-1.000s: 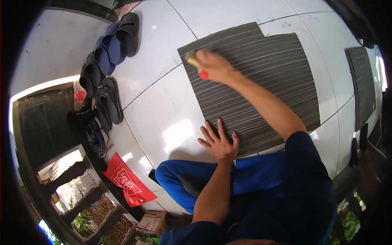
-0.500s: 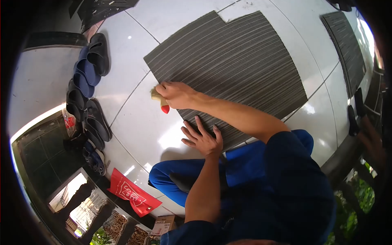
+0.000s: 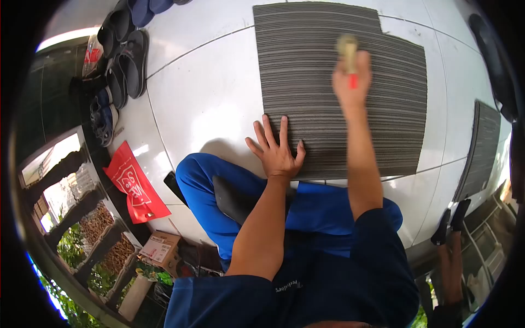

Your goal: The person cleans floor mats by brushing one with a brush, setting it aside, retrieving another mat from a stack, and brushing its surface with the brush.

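A grey striped mat (image 3: 311,65) with a notch at its upper right lies on the white tiles before my crossed legs. My left hand (image 3: 276,153) rests with fingers spread over the mat's lower left edge, partly on the tile. Over the mat's upper right part, my right hand (image 3: 353,79) is closed round a brush (image 3: 348,48) with a light-coloured body and a red end. The brush is blurred, so its contact with the mat cannot be made out.
Dark sandals (image 3: 134,63) and a plastic bottle (image 3: 93,54) stand at the left. A red bag (image 3: 136,186) and a cardboard box (image 3: 160,251) lie lower left. Another striped piece (image 3: 478,150) is at the right, with a person's feet (image 3: 451,224) below it.
My right hand has swept with the brush from the mat's left edge to its upper right part. My left hand stays spread at the lower left edge. The view has shifted.
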A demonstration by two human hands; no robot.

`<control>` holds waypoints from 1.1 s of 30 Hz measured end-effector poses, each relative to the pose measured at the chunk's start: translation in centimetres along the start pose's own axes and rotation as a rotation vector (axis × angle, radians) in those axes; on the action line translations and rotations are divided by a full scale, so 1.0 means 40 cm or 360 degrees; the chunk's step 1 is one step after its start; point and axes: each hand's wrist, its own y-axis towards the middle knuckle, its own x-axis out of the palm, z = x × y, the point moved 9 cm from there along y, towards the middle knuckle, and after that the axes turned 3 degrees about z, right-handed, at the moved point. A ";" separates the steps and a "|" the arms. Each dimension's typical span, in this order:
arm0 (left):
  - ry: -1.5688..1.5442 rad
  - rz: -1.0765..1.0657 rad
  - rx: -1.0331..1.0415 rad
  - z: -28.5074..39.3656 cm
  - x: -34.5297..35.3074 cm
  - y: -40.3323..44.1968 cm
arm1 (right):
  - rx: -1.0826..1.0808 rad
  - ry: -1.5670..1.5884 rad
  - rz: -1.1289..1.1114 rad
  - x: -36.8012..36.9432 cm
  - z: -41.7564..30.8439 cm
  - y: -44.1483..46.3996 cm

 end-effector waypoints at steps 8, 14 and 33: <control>0.0046 0.0043 0.0061 0.003 0.006 -0.002 | -0.0453 0.0314 -0.0898 0.190 -0.214 -0.227; -0.0042 0.0052 0.0012 0.000 -0.013 0.007 | -0.0138 -0.0939 0.0082 -0.336 0.352 0.127; -0.0016 0.0090 0.0067 0.011 -0.018 -0.004 | -0.0400 -0.0816 0.0030 -0.328 0.252 -0.065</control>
